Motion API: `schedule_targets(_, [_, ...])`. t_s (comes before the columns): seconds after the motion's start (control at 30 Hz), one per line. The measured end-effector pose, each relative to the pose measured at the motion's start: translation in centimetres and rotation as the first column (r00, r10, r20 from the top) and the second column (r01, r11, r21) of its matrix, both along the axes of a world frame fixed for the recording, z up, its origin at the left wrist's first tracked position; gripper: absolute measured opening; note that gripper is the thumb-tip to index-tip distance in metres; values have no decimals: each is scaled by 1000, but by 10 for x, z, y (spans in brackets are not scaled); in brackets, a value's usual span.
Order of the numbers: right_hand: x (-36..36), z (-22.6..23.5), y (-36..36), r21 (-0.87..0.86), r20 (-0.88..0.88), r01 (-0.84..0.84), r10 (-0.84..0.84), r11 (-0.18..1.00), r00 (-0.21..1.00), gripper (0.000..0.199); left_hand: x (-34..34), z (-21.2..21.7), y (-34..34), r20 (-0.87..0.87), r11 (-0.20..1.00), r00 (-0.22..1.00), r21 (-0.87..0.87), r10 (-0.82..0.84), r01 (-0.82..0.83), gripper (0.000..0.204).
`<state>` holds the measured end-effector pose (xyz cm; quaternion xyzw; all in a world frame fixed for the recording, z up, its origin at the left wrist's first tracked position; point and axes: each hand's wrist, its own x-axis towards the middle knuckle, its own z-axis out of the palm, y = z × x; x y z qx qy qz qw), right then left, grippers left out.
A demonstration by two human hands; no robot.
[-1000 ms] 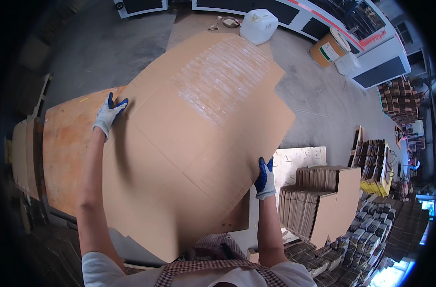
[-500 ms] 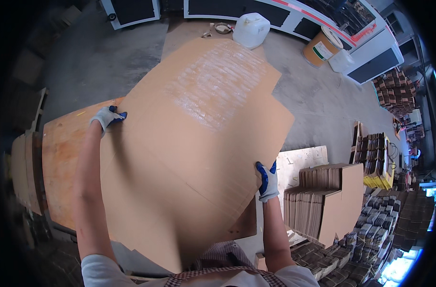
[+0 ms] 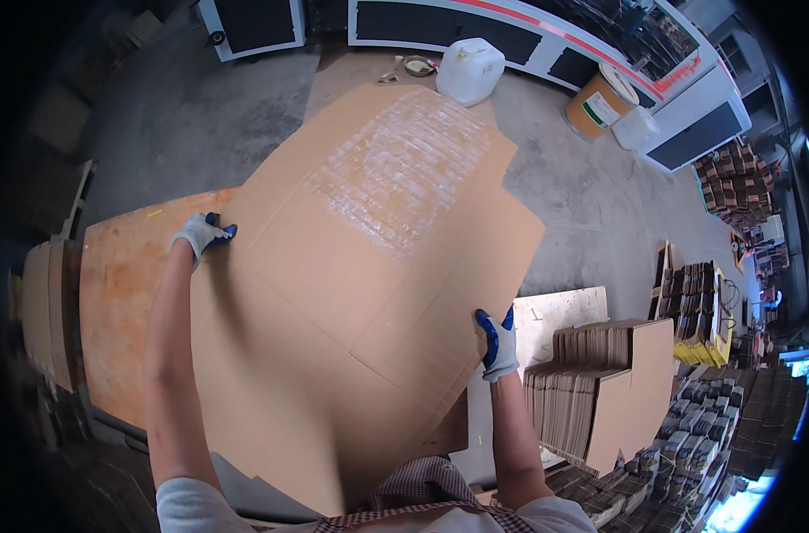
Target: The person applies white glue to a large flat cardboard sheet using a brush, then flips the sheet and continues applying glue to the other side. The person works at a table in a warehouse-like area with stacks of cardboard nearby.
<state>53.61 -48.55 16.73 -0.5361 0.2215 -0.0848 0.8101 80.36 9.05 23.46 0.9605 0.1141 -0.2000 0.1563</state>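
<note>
A large flat cardboard sheet point(image 3: 307, 293) with notched edges and crease lines spreads out before me. A rough patch of whitish, shiny streaks point(image 3: 404, 169) covers its far part. My left hand point(image 3: 204, 235), in a grey glove with blue fingertips, is closed on the sheet's left edge. On the right edge my right hand point(image 3: 498, 342), gloved alike, grips with the thumb on top and the other fingers partly hidden. The sheet bows between both hands, and its near edge reaches my checked apron point(image 3: 427, 484).
An orange-brown wooden board point(image 3: 116, 293) lies to the left under the sheet. Right of me stands a stack of cut cardboard point(image 3: 631, 382) on a pale board point(image 3: 564, 306). Beyond are a white jug point(image 3: 469, 73), a brown drum point(image 3: 600, 102) and a long machine point(image 3: 440, 27).
The whole scene sits slightly lower in the view. Both hands keep their hold on the cardboard sheet, which looks a little flatter, with its creases showing more clearly.
</note>
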Motion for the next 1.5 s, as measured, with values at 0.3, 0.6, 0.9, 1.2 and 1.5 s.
schedule_targets(0.3, [33, 10, -54, -29, 21, -186, 187, 982, 982, 60, -89, -12, -10, 15, 977, 977, 8, 213, -213, 84])
schedule_targets(0.6, [92, -2, -105, -62, 12, -414, 415, 908, 910, 64, -201, -29, -17, 33, 880, 880, -13, 474, -474, 61])
schedule_targets(0.9, [96, 0, -115, -1, -17, -464, 464, 886, 886, 65, -232, -34, -56, 115, 869, 862, -107, 493, -483, 58])
schedule_targets(1.2, [6, 10, -150, -43, -211, -144, 132, 989, 968, 66, -249, -29, -104, 355, 816, 745, -103, 565, -569, 74])
schedule_targets(1.5, [-341, 0, -102, 15, -584, -253, 214, 967, 783, 48, -399, -27, -65, 713, 817, 632, 147, 303, -558, 78])
